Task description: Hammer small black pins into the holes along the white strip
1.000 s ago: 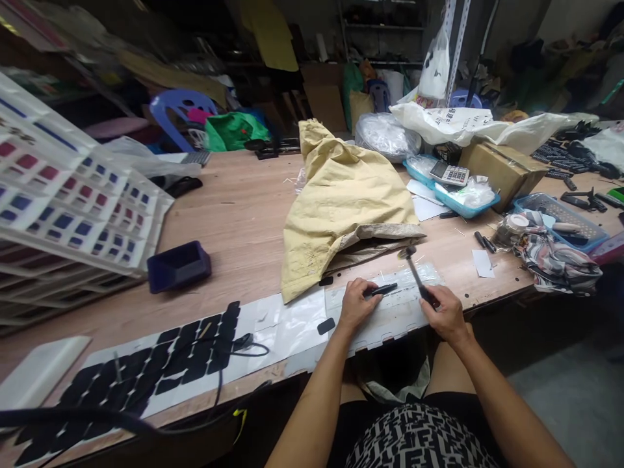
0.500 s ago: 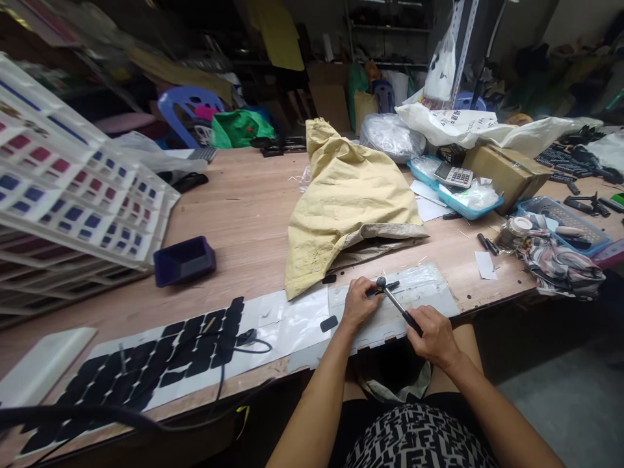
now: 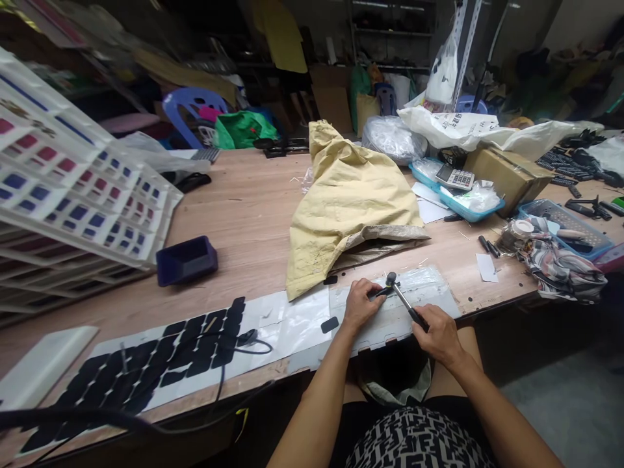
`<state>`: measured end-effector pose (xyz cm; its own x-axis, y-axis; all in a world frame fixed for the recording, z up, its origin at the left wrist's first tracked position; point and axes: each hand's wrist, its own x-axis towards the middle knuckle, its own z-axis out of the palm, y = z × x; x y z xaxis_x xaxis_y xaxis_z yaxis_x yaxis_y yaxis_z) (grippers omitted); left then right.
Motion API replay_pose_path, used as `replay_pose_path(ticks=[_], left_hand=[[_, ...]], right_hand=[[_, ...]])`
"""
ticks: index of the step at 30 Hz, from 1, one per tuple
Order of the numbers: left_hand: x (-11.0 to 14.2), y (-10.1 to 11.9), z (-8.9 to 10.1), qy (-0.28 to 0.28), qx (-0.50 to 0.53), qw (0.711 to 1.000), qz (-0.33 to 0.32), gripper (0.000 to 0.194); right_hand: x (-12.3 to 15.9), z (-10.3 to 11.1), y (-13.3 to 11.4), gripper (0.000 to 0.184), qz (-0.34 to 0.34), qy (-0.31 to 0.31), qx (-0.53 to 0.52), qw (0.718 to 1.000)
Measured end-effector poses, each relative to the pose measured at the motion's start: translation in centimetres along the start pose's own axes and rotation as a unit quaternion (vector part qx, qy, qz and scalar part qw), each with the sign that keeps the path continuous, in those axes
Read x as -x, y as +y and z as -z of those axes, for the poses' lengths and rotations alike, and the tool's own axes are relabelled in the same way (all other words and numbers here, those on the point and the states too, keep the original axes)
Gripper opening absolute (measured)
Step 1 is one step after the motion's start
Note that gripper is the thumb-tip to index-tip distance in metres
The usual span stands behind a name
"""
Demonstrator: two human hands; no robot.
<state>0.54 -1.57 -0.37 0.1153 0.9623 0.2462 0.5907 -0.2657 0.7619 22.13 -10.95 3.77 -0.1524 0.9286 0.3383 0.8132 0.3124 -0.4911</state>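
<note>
My right hand (image 3: 437,333) is wrapped round the black grip of a small hammer (image 3: 402,299) with a metal shaft and a dark round head. Its head is over a slim black piece (image 3: 387,290), which the fingers of my left hand (image 3: 361,301) pinch against the pale work board (image 3: 414,311). What kind of piece it is, I cannot make out. Left of the board lies a dark rounded patch (image 3: 329,325). A yellow cloth sack (image 3: 358,201) rests just beyond, its mouth toward me.
Rows of black pieces (image 3: 195,351) lie on white sheeting at left, with a cable across them. A dark blue tray (image 3: 187,261) and a white crate (image 3: 88,188) stand behind. To the right are a calculator (image 3: 455,176), a carton (image 3: 507,172) and a blue basket (image 3: 597,244).
The hammer's head has moved slightly right and up along the black piece, and my right hand has shifted a little to the right. My left hand stays nearly in place.
</note>
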Motion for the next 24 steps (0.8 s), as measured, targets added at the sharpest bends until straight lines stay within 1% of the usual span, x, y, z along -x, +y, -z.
replay_pose_path(ticks=[4,7,9,12,14,16,18,19,20,21,22,24], left_hand=[[0.1,0.0,0.0,-0.002,-0.010,1.000,-0.007,0.011],[0.3,-0.1,-0.1,-0.003,-0.029,1.000,-0.011,0.012],[0.3,-0.2,-0.3,-0.007,-0.042,0.999,-0.014,0.014],[0.1,-0.3,-0.3,-0.009,-0.049,0.999,-0.011,0.013],[0.0,0.1,0.0,-0.009,-0.039,0.999,-0.009,0.013],[0.6,0.9,0.6,-0.004,-0.017,1.000,-0.015,0.015],[2.4,2.3,1.3,0.000,0.007,1.000,-0.023,0.017],[3.9,3.0,1.6,-0.007,0.017,1.000,-0.025,0.019],[5.6,3.8,1.8,-0.026,0.027,0.999,-0.022,0.021],[7.6,4.5,1.8,-0.063,0.036,0.997,-0.015,0.023],[9.6,5.1,1.6,-0.114,0.045,0.992,-0.005,0.026],[13.3,5.7,0.5,-0.219,0.052,0.974,0.026,0.030]], right_hand=[[-2.3,0.4,1.8,0.022,-0.056,0.019,-0.065,0.996],[-4.6,0.4,4.1,0.025,-0.130,0.051,-0.134,0.981],[-5.7,0.1,5.6,0.028,-0.155,0.059,-0.155,0.974],[-6.4,-0.6,7.2,0.032,-0.189,0.065,-0.178,0.963],[-6.4,-0.9,7.6,0.033,-0.204,0.069,-0.192,0.958],[-6.3,-1.0,7.7,0.032,-0.209,0.069,-0.203,0.954],[-6.2,-1.1,7.5,0.031,-0.210,0.067,-0.213,0.952],[-6.2,-1.1,7.5,0.030,-0.211,0.067,-0.216,0.951],[-6.2,-1.1,7.4,0.030,-0.212,0.068,-0.218,0.950],[-6.2,-1.1,7.4,0.030,-0.212,0.068,-0.219,0.950],[-6.2,-1.1,7.4,0.030,-0.213,0.069,-0.219,0.950],[-6.2,-1.1,7.4,0.030,-0.216,0.069,-0.219,0.949]])
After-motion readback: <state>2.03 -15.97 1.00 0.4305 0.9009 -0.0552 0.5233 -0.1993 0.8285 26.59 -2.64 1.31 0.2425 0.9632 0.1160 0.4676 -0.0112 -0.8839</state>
